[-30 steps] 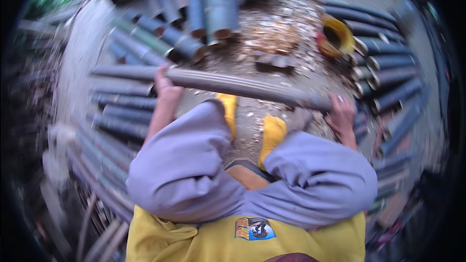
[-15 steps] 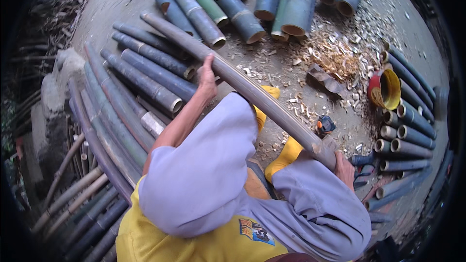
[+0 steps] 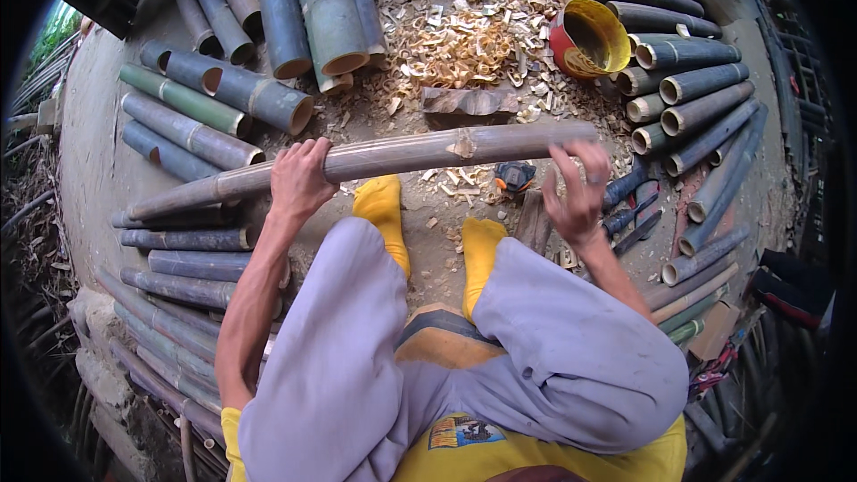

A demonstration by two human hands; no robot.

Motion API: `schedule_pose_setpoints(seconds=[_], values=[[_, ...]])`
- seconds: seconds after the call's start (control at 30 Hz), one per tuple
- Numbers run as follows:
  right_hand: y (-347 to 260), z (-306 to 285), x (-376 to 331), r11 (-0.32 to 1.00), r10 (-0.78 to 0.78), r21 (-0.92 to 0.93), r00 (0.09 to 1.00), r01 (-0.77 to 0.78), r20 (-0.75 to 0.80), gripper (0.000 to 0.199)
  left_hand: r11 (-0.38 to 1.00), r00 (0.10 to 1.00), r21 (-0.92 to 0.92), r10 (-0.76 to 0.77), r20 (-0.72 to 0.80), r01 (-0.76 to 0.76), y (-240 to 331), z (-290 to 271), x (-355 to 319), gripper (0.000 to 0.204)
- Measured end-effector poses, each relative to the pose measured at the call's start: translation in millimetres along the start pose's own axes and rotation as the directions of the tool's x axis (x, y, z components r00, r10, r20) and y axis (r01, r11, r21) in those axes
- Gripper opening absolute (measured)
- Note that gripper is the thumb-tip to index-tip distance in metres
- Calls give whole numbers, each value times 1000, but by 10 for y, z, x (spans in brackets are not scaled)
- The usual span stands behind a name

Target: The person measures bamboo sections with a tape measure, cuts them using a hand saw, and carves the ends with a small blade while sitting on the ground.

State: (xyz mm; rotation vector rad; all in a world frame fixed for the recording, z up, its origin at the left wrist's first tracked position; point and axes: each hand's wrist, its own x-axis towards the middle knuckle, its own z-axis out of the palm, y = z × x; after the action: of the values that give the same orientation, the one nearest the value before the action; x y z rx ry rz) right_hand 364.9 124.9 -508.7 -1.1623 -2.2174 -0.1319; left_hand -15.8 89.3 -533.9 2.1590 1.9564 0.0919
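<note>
A long brown-grey bamboo pole (image 3: 402, 156) lies crosswise in front of my knees, its left end a little lower. My left hand (image 3: 302, 180) is wrapped round it left of the middle. By its right end is my right hand (image 3: 578, 195), fingers apart and slightly curled; the fingertips are blurred, and whether they touch the pole I cannot tell. Just beyond the pole sits a rough wooden block (image 3: 469, 105). A black and orange tape measure (image 3: 514, 177) lies on the ground under the pole's right part, near a piece of wood (image 3: 535, 221).
Cut bamboo tubes (image 3: 183, 129) lie at the left, with notched ones (image 3: 330, 22) at the back. Wood shavings (image 3: 464, 49) cover the ground ahead. A red and yellow bucket (image 3: 589, 38) stands by stacked bamboo pieces (image 3: 705, 85). Dark-handled tools (image 3: 629, 205) lie at my right.
The pole has swung from a steep slant to nearly crosswise. My right hand has loosened from its right end and its fingers have spread. The view has turned to the right.
</note>
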Motion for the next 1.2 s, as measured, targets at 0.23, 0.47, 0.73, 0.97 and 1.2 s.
schedule_pose_setpoints(seconds=[0.23, 0.47, 0.73, 0.97, 1.2], values=[[84, 554, -363, 932, 317, -106, 636, -347, 703, 39, 999, 999, 20, -43, 7, 42, -29, -2, -35, 39], [681, 1369, -297, 886, 224, 283, 875, -366, 429, 59, 997, 991, 14, -77, 105, 76, 77, 23, 198, 43], [-180, 1114, -292, 928, 279, 45, 770, -370, 574, 40, 989, 972, -46, -132, 195, 144, 270, 158, 270, 39], [-695, 1058, -633, 918, 305, 74, 814, -388, 495, 50, 999, 959, 16, -41, 281, 39, 329, 580, -24, 55], [-432, 652, -727, 952, 303, -111, 816, -287, 492, 40, 997, 972, 49, -70, 225, 61, 394, 556, -29, 51]])
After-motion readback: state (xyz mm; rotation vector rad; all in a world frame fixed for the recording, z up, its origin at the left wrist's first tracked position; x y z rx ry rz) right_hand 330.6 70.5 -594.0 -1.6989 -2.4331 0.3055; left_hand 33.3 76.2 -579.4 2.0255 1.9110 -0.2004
